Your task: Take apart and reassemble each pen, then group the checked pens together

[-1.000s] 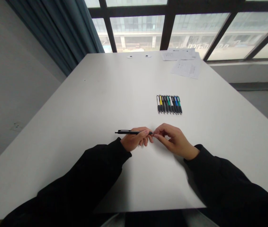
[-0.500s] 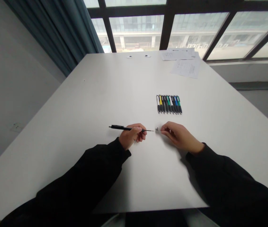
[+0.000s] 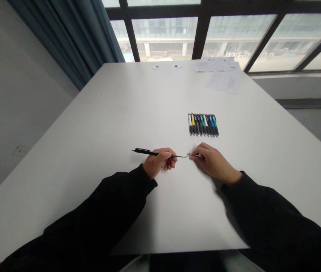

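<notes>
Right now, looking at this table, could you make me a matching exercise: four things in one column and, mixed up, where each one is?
Things:
1. black pen
2. small metal part
3. row of coloured pens
4. printed sheets

Places:
A. far end of the table
B. in the left hand
C. at the right hand's fingertips
D. side by side, beyond the hands

Pairs: 1-B, 2-C, 3-D, 4-A

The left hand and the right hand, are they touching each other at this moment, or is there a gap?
Apart. The head view shows the left hand closed on the black pen and the right hand further right, with a plain gap between them.
</notes>
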Demonstrator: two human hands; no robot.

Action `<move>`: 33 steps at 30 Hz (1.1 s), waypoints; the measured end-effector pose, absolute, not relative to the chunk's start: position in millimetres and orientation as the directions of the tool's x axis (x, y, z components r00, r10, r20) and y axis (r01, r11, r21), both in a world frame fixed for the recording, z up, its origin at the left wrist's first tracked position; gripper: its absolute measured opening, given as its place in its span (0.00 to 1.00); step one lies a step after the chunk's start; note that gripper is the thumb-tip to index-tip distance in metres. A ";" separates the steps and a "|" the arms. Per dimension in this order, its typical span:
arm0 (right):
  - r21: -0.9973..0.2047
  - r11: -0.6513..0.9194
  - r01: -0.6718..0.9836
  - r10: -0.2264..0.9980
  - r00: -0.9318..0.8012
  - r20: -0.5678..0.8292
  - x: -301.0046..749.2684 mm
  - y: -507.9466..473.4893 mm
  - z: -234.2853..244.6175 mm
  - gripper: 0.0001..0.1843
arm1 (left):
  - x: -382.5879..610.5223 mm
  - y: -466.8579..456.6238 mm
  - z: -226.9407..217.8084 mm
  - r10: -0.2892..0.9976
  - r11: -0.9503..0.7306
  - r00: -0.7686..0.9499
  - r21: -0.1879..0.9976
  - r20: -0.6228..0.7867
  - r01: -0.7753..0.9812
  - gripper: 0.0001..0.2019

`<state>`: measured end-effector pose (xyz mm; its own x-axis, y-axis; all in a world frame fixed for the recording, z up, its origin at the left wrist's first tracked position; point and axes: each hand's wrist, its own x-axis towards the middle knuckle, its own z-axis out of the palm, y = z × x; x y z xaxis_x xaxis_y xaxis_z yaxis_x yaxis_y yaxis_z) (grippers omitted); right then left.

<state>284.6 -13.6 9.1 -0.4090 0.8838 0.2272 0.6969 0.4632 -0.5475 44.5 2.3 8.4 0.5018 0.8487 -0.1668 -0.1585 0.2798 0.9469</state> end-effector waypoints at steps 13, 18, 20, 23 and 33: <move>-0.561 0.417 0.715 0.907 -0.365 0.208 284.5 -14.4 11.3 0.04 | 44.3 2.3 7.2 0.843 0.287 0.514 0.941 -0.159 -0.181 0.14; -0.558 0.418 0.717 0.906 -0.372 0.200 284.3 -15.3 12.1 0.04 | 43.9 2.5 6.7 0.840 0.293 0.515 0.942 -0.171 -0.166 0.14; -0.555 0.419 0.719 0.906 -0.374 0.199 283.8 -15.6 12.1 0.04 | 43.7 2.7 6.8 0.839 0.293 0.516 0.942 -0.171 -0.163 0.14; -0.551 0.423 0.719 0.904 -0.374 0.206 283.3 -15.7 11.6 0.04 | 43.5 3.0 6.7 0.838 0.296 0.517 0.941 -0.172 -0.166 0.14; -0.605 0.462 0.648 0.885 -0.374 0.276 283.1 -19.1 18.5 0.05 | 44.1 2.3 8.2 0.845 0.283 0.510 0.944 -0.161 -0.171 0.14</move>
